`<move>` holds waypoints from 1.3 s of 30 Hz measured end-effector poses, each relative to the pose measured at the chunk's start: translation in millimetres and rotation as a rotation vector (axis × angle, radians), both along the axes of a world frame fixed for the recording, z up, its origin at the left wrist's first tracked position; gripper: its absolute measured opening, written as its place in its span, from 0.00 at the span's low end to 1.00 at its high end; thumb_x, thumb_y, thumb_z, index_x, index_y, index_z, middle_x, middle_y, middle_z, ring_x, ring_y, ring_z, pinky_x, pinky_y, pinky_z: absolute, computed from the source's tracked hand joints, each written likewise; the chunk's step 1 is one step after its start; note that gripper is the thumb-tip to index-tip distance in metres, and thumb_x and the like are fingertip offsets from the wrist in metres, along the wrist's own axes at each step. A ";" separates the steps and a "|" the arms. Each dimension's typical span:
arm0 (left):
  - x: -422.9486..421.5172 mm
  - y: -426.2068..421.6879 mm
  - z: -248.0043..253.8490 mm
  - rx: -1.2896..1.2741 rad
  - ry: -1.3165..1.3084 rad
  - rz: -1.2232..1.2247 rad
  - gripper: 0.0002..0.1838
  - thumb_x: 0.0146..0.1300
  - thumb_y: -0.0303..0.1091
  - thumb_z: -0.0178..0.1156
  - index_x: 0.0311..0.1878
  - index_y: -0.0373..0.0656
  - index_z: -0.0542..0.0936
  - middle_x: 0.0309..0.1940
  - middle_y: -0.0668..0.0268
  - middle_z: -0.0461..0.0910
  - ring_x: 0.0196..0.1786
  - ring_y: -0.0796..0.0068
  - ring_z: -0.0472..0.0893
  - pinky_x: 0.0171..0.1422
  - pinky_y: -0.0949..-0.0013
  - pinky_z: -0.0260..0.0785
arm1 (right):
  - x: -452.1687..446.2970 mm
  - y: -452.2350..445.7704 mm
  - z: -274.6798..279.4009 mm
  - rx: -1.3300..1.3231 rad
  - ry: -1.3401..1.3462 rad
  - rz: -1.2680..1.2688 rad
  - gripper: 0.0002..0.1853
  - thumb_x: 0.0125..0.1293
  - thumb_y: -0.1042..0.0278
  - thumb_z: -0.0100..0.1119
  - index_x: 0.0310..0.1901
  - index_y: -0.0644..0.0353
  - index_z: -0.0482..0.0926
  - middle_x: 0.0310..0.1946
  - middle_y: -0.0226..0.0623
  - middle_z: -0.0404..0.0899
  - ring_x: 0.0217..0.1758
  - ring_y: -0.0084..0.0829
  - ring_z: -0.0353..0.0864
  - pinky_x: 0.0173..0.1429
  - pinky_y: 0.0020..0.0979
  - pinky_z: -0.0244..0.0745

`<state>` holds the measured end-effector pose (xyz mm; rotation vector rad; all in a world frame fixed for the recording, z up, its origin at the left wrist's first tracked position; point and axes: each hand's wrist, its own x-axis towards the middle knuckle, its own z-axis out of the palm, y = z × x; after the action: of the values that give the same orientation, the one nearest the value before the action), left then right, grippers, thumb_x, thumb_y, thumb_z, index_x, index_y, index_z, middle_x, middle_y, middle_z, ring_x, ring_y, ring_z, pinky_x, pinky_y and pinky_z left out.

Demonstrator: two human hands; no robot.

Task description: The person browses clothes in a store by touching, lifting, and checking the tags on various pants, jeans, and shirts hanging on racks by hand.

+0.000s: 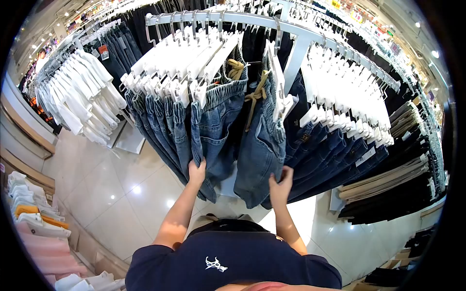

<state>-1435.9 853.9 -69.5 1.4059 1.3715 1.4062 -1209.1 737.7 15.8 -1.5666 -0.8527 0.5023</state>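
Note:
Blue denim pants with elastic waists and tan drawcords hang from white clip hangers (167, 56) on a metal rail. My left hand (196, 172) is closed on the side edge of the left pair of denim pants (221, 123), below its waistband. Farther right, my right hand (281, 186) pinches the outer edge of the right pair of denim pants (259, 162), low on the leg. A dark gap separates the two pairs. Some of my fingertips are hidden behind the cloth.
The rail (242, 17) runs across the top, with a white upright (297, 60). Darker jeans (318, 157) hang on the right. White shirts (80, 94) hang at the left. Folded clothes (43, 228) lie lower left, and glossy tiled floor (121, 194) shows below.

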 end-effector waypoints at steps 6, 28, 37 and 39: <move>7.9 -3.7 -12.3 -0.163 0.266 0.045 0.13 0.51 0.35 0.50 0.33 0.33 0.73 0.24 0.47 0.74 0.30 0.51 0.75 0.37 0.59 0.66 | -25.9 4.7 -172.0 -0.245 -0.018 0.350 0.22 0.47 0.71 0.57 0.46 0.69 0.68 0.42 0.54 0.71 0.47 0.49 0.70 0.51 0.33 0.64; -245.9 -84.1 -265.8 -0.675 0.887 -0.754 0.12 0.51 0.33 0.49 0.33 0.38 0.78 0.34 0.50 0.77 0.38 0.51 0.76 0.43 0.56 0.67 | -264.8 81.5 -111.1 -0.116 -0.430 0.240 0.50 0.44 0.65 0.67 0.60 0.78 0.41 0.58 0.63 0.44 0.62 0.53 0.45 0.66 0.39 0.40; -501.0 -255.4 -238.0 -1.341 0.524 0.370 0.15 0.52 0.35 0.48 0.37 0.38 0.79 0.40 0.52 0.76 0.46 0.55 0.75 0.49 0.57 0.66 | -262.2 135.8 -163.6 -0.716 -0.037 -0.124 0.39 0.44 0.44 0.64 0.46 0.75 0.68 0.46 0.55 0.70 0.47 0.45 0.73 0.46 0.37 0.72; -498.6 -287.6 -233.1 -1.404 0.423 0.547 0.15 0.52 0.35 0.47 0.36 0.37 0.78 0.41 0.53 0.76 0.46 0.56 0.75 0.49 0.57 0.66 | -293.2 160.8 -196.9 -0.933 -0.018 0.242 0.37 0.45 0.45 0.63 0.45 0.74 0.68 0.44 0.54 0.71 0.45 0.44 0.73 0.44 0.37 0.72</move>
<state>-1934.5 566.2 -302.6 0.3462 2.3769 0.0878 -1502.2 898.6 -181.1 -2.3120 -0.8733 1.1766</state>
